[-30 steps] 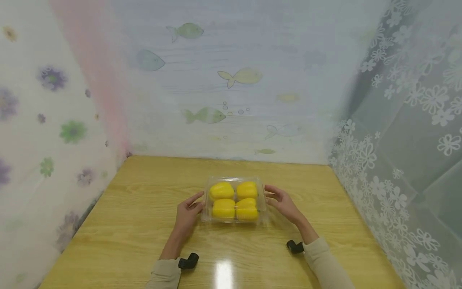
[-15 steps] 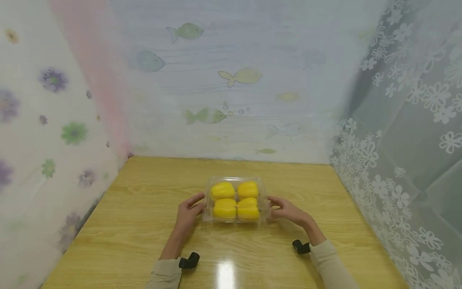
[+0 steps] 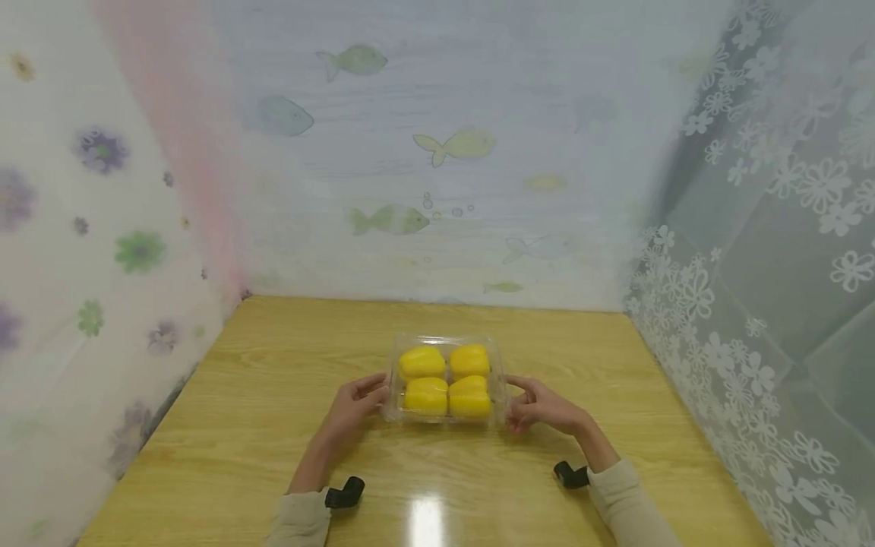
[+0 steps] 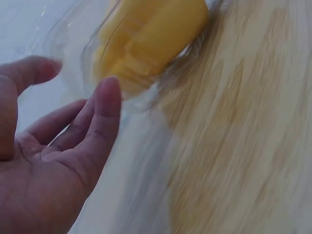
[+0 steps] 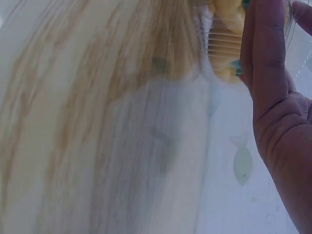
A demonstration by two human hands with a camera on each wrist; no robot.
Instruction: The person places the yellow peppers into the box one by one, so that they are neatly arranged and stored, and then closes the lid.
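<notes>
A clear plastic box [image 3: 444, 339] sits on the table, with several yellow bell peppers [image 3: 421, 363] inside in two rows. My left hand [image 3: 352, 409] is at its left side, fingertips right at the wall. In the left wrist view, the thumb and fingers of that hand [image 4: 58, 151] are apart, and a blurred yellow pepper [image 4: 161, 39] shows behind the plastic. On the opposite side, my right hand [image 3: 547, 409] has its index finger stretched to the box's right wall. The right wrist view shows straight fingers [image 5: 269, 53] overlapping the box, with green bits on a pepper [image 5: 224, 46].
The wooden table [image 3: 287, 334] ends at a back wall [image 3: 314, 251] printed with fish. A flowered curtain [image 3: 96, 251] hangs on the left, another [image 3: 738, 319] on the right. Black wrist cameras [image 3: 345, 494] jut from both sleeves.
My right hand has moved down and slightly right along the box's side. The left forearm has shifted a little left and its hand slightly lower. The box is nearly where it was.
</notes>
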